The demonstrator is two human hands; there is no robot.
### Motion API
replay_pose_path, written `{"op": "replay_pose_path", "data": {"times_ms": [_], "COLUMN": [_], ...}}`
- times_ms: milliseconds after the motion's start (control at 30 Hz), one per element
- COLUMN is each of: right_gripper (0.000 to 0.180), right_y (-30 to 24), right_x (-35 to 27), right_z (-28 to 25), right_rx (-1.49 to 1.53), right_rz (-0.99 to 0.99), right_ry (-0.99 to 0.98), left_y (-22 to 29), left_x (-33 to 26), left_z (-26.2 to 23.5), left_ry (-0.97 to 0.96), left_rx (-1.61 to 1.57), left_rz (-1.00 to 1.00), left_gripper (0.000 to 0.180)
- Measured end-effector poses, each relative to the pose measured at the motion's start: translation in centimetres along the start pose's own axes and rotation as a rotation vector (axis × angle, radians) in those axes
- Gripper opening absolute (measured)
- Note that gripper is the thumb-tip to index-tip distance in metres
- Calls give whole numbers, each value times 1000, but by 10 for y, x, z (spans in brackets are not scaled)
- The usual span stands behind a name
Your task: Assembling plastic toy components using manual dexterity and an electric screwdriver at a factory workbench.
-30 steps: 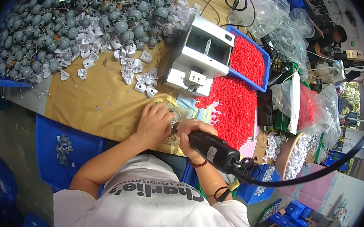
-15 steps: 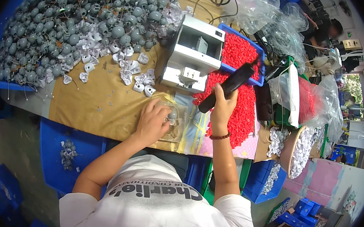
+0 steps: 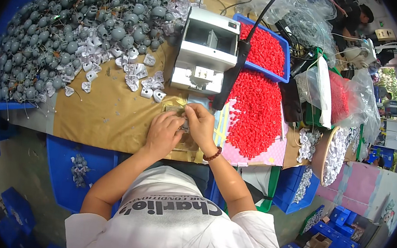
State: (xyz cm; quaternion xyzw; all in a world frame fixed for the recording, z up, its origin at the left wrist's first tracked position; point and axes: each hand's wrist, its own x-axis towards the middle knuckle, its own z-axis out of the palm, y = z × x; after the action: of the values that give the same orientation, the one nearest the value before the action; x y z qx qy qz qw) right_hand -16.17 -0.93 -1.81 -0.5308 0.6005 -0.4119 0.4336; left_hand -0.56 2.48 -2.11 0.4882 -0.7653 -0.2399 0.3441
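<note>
Left hand is half curled, and right hand bends its fingers close; I cannot tell which one grips. Between them, over the mat, I see one small grey part, its shape mostly hidden by fingers. I count one black tool, one silver machine, one blue tray.

Left hand and right hand meet at a grey part — red pieces heaped nearby.

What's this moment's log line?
left hand: at small grey part; right hand: same part; black tool: beside white machine; red pieces: heaped
</note>
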Motion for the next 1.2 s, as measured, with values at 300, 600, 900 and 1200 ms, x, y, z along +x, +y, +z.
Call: {"op": "replay_pose_path", "data": {"times_ms": [300, 600, 900, 1200], "right_gripper": [18, 10, 10, 21], "right_y": [-3, 6, 50, 16], "right_x": [7, 5, 17, 16], "right_z": [1, -119, -150, -130], "right_rx": [92, -461, -1021, -597], "right_rz": [49, -267, -411, -330], "right_ry": [-33, -97, -135, -129], "left_y": [3, -22, -45, -64], "left_x": [-3, -101, -8, 48], "left_z": [-4, -172, -104, -18], "left_ry": [17, -692, -84, -124], "left_rx": [29, 451, 349, 528], "left_rz": [18, -328, 18, -148], "left_gripper": [38, 26, 24, 31]}}
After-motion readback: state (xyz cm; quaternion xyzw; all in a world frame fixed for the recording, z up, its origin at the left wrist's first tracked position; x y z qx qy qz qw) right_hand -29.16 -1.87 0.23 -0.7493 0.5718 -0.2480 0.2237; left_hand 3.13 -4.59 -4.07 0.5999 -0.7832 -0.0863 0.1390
